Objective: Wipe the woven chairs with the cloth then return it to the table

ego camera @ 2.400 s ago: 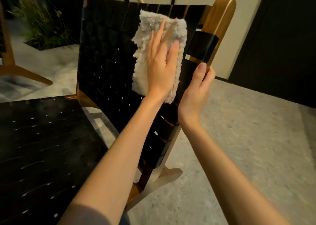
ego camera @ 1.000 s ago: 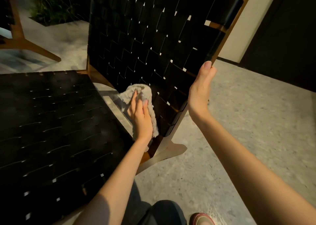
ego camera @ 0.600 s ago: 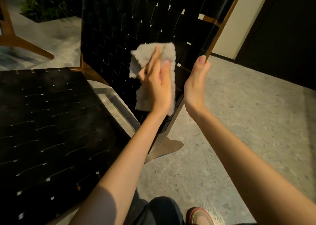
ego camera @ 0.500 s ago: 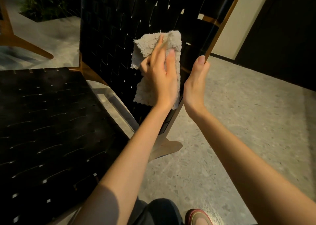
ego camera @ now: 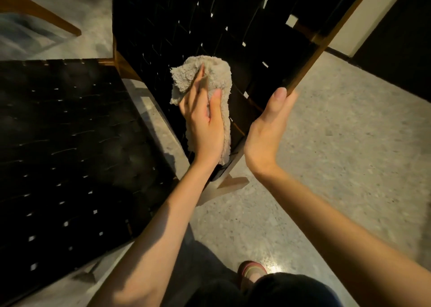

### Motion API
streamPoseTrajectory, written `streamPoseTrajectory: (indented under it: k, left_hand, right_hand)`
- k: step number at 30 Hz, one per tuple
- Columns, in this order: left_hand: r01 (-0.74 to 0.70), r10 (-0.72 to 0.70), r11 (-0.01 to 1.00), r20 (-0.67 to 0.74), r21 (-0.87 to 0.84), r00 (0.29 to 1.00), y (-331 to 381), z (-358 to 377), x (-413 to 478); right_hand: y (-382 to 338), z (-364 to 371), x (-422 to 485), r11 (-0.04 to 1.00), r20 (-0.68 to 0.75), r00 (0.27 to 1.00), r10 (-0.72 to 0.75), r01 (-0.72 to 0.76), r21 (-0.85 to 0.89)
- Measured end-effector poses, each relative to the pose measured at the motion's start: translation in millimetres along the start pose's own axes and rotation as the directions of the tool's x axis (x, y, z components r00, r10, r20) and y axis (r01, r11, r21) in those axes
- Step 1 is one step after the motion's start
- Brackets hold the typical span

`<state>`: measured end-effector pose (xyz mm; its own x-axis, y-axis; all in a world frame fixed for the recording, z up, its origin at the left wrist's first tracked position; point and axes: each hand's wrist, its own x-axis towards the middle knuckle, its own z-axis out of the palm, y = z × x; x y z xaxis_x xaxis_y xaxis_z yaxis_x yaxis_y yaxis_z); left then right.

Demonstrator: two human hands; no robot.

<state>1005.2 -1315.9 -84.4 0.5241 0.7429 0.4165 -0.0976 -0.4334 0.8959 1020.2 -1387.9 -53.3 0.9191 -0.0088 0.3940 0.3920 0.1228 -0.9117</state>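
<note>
Speckled stone floor point(ego camera: 338, 166) fills the right half of the head view, with a dark doorway point(ego camera: 401, 38) at upper right and the wooden leg of another chair point(ego camera: 46, 15) at upper left. Left of centre stands the black woven backrest point(ego camera: 186, 15) of the chair being cleaned.

The cloth point(ego camera: 219, 73) lies against the lower middle of that weave, lower than half a second ago, when it sat nearer the top. The left hand point(ego camera: 203, 122) presses it flat with straight fingers and has come down in a stroke. By that, the wiping of this backrest seems well under way, in up-and-down passes.

The right hand point(ego camera: 265, 129) steadies the wooden side rail point(ego camera: 326, 41) just beside the cloth. Its thumb lies on the rail's front and its fingers go behind, out of sight, apparently clasping it.

A woven seat point(ego camera: 70, 143) spreads over the left of the frame, and a shoe point(ego camera: 253, 273) shows at the bottom. No desk is in view, so the return of the cloth is a later step. Nothing blocks the stroke except the bracing hand close at the right
</note>
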Motion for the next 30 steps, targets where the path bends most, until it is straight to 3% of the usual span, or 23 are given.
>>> streamPoseTrajectory:
  k: [5, 9, 13, 15, 18, 21, 24, 27, 30]
  left_hand:
    - [0.219, -0.213, 0.975, 0.137, -0.028, 0.967, 32, -27, 4]
    - [0.344, -0.341, 0.939, 0.208, 0.024, 0.917, 74, -53, 11]
    - [0.536, -0.526, 0.844, 0.208, 0.009, 0.825, 127, -77, 16]
    - [0.556, -0.547, 0.831, 0.22, 0.028, 0.808, 154, -91, 21]
    - [0.45, -0.457, 0.888, 0.275, 0.095, 0.846, 193, -107, 32]
    - [0.428, -0.427, 0.901, 0.344, 0.078, 0.836, 227, -120, 47]
    - [0.455, -0.419, 0.89, 0.428, 0.022, 0.8, 247, -131, 65]
    - [0.449, -0.402, 0.893, 0.496, 0.027, 0.77, 251, -140, 76]
    - [0.403, -0.4, 0.907, 0.558, 0.124, 0.727, 241, -151, 85]
  right_hand:
    - [-31, -20, -10, 0.944, 0.148, 0.962, 0.23, -0.183, -0.274]
    - [-73, -35, -10, 0.764, 0.135, 0.875, 0.465, -0.319, -0.56]
    - [-135, -37, -13, 0.693, 0.117, 0.805, 0.582, -0.415, -0.589]
    - [-171, -35, -9, 0.751, 0.216, 0.81, 0.545, -0.357, -0.555]
    - [-216, -29, 11, 0.831, 0.431, 0.793, 0.43, -0.16, -0.533]
    - [-244, -25, 41, 0.833, 0.574, 0.734, 0.362, 0.022, -0.554]
    - [-256, -20, 74, 0.801, 0.687, 0.625, 0.371, 0.158, -0.577]
    - [-258, -15, 94, 0.754, 0.738, 0.556, 0.382, 0.275, -0.597]
    - [-256, -6, 101, 0.732, 0.72, 0.577, 0.385, 0.284, -0.619]
